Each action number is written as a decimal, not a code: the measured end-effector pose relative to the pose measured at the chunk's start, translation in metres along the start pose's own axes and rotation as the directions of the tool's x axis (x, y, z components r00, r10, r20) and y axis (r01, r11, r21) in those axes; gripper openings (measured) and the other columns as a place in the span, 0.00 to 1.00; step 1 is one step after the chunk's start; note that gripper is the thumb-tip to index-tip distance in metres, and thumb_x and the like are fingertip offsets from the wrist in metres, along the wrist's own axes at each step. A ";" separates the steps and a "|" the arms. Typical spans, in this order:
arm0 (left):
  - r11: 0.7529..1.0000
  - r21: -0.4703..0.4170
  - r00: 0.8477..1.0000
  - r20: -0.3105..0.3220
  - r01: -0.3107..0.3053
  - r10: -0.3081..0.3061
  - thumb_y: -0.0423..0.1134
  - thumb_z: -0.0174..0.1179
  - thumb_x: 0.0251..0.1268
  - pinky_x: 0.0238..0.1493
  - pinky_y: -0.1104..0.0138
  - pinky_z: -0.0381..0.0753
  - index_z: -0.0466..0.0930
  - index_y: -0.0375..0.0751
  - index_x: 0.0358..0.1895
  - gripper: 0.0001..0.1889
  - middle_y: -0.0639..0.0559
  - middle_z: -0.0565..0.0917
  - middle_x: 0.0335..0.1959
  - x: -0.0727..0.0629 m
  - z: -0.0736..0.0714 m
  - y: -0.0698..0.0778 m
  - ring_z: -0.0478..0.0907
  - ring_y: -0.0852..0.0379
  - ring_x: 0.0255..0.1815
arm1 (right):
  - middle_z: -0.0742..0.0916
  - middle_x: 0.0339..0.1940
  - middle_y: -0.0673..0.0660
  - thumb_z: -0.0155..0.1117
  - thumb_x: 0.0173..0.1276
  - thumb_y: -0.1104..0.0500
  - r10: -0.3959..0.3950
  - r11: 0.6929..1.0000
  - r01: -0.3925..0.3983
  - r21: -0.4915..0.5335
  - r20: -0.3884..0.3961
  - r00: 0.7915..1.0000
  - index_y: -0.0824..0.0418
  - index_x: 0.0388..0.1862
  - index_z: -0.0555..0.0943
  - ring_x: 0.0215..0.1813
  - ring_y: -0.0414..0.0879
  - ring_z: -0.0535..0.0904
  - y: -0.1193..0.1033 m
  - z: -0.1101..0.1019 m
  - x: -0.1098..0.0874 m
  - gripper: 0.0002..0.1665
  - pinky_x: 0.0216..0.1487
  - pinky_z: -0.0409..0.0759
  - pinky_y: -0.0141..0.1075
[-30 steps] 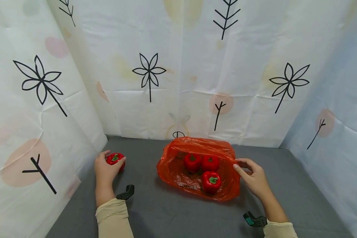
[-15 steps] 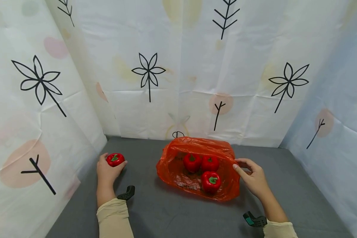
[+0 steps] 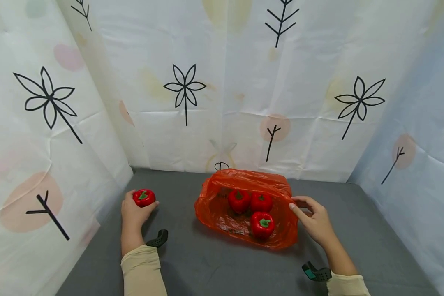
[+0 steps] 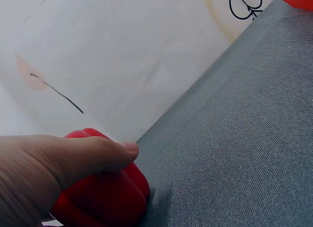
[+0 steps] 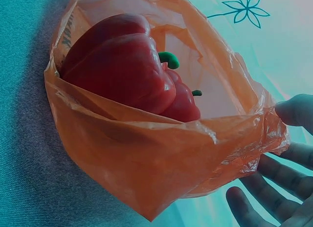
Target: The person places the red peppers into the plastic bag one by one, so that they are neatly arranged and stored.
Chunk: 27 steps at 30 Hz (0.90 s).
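My left hand grips a red bell pepper at the left of the table, the thumb along its near right side. In the left wrist view the thumb lies across that pepper, low by the grey cloth; the other fingers are mostly hidden. My right hand pinches the right rim of an open orange plastic bag between thumb and fingers. Inside the bag are three red peppers with green stems, the nearest pepper in front. The right wrist view shows the bag's edge bunched at the fingertips.
A grey cloth covers the table. White patterned sheets stand as walls at the back, left and right. Each wrist wears a dark mount, such as the left wrist mount.
My left hand has shifted slightly right, and its thumb has slid from over the pepper to its side, so more of the pepper shows. The right hand and bag stay still.
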<state>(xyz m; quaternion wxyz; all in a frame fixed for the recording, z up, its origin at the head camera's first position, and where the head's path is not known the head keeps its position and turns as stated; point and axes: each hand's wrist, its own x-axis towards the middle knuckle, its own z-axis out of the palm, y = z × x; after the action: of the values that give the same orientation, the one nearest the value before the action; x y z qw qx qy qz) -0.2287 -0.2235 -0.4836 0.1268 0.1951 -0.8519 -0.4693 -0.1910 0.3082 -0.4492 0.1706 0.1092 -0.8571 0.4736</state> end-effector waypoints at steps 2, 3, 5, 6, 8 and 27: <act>1.000 0.006 1.000 0.000 -0.005 0.005 0.41 0.73 0.63 0.69 0.31 0.74 0.51 0.29 0.81 0.50 0.23 0.60 0.78 0.001 0.000 0.000 0.57 0.24 0.78 | 0.89 0.54 0.64 0.67 0.78 0.60 -0.001 1.000 0.001 0.001 -0.001 1.000 0.65 0.58 0.85 0.50 0.22 0.80 0.000 0.000 0.000 0.15 0.49 0.82 0.18; 1.000 0.008 1.000 -0.001 -0.007 0.007 0.41 0.73 0.63 0.69 0.31 0.74 0.51 0.28 0.81 0.50 0.23 0.61 0.78 0.001 0.000 0.000 0.58 0.24 0.78 | 0.89 0.54 0.64 0.67 0.78 0.60 -0.001 1.000 0.001 0.001 -0.002 1.000 0.65 0.58 0.85 0.50 0.22 0.80 0.000 0.000 0.000 0.15 0.49 0.82 0.18; 1.000 0.009 1.000 -0.001 -0.009 0.009 0.41 0.73 0.63 0.69 0.31 0.74 0.52 0.28 0.81 0.50 0.23 0.61 0.78 0.001 0.000 0.001 0.58 0.24 0.78 | 0.89 0.54 0.64 0.67 0.78 0.60 -0.001 1.000 0.001 -0.001 -0.003 1.000 0.65 0.58 0.85 0.50 0.22 0.80 0.001 0.001 0.000 0.15 0.49 0.82 0.18; 1.000 0.008 1.000 0.000 -0.010 0.010 0.41 0.73 0.63 0.70 0.31 0.74 0.52 0.28 0.81 0.50 0.23 0.62 0.78 0.000 0.000 0.001 0.59 0.24 0.78 | 0.89 0.54 0.64 0.67 0.78 0.60 0.000 1.000 0.000 -0.002 -0.003 1.000 0.65 0.58 0.85 0.50 0.22 0.79 0.001 0.001 0.001 0.15 0.49 0.82 0.18; 1.000 0.000 1.000 0.008 -0.012 0.012 0.41 0.74 0.62 0.71 0.32 0.73 0.53 0.27 0.81 0.50 0.23 0.62 0.78 -0.001 -0.001 0.003 0.60 0.25 0.78 | 0.89 0.54 0.63 0.67 0.78 0.59 -0.002 1.000 0.002 -0.007 -0.004 1.000 0.65 0.58 0.85 0.50 0.22 0.79 0.001 0.001 0.001 0.15 0.48 0.82 0.18; 0.989 -0.053 0.990 0.033 -0.136 0.138 0.56 0.76 0.60 0.64 0.37 0.82 0.60 0.41 0.81 0.51 0.36 0.70 0.77 -0.019 -0.005 0.055 0.68 0.34 0.76 | 0.89 0.54 0.64 0.67 0.78 0.60 0.001 1.000 -0.001 0.020 -0.004 1.000 0.65 0.58 0.85 0.50 0.23 0.80 0.000 -0.001 -0.002 0.15 0.49 0.82 0.19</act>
<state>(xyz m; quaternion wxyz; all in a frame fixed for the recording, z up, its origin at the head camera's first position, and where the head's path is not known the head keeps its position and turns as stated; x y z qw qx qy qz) -0.2216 -0.1925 -0.4347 0.1482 0.1243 -0.8531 -0.4845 -0.1892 0.3091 -0.4501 0.1712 0.1095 -0.8520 0.4825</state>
